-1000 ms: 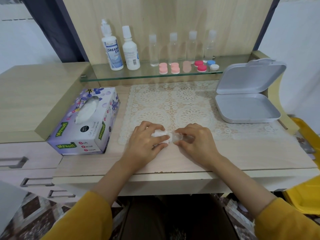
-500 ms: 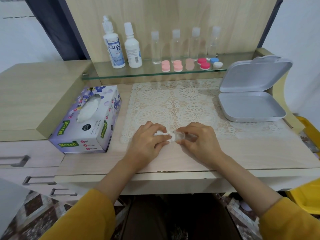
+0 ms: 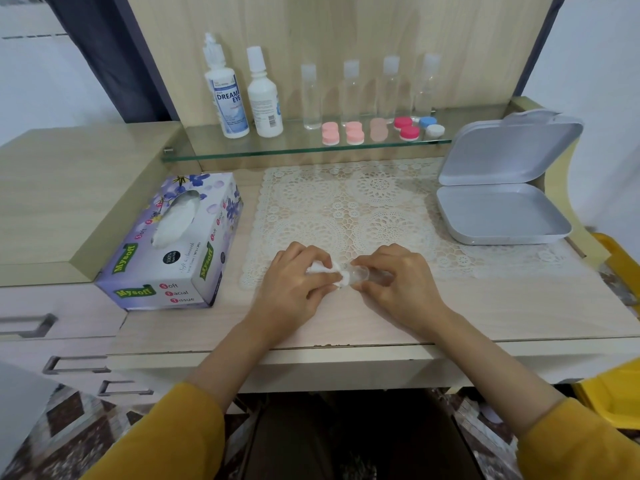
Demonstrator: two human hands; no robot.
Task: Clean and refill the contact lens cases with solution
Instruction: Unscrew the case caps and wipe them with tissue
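My left hand (image 3: 294,289) pinches a wad of white tissue (image 3: 332,271) and presses its tip into the mouth of a small clear container (image 3: 360,273). My right hand (image 3: 398,285) grips that container, most of which is hidden under its fingers. Both hands rest at the front edge of the lace mat (image 3: 346,209). On the glass shelf (image 3: 277,147) behind stand two white solution bottles (image 3: 227,95) (image 3: 263,98), several small clear bottles (image 3: 310,97) and several lens cases with pink (image 3: 329,133), red (image 3: 406,128), blue and white caps.
A Mysoft tissue box (image 3: 173,244) lies left of the mat. An open grey hinged box (image 3: 502,202) sits at the right. Something yellow (image 3: 616,375) stands beyond the desk's right edge. Drawer handles (image 3: 27,323) are at the lower left.
The hands have stayed at the mat's front edge. The clear container in my right hand shows a little more, with the tissue still pushed into its mouth. The view shifted slightly.
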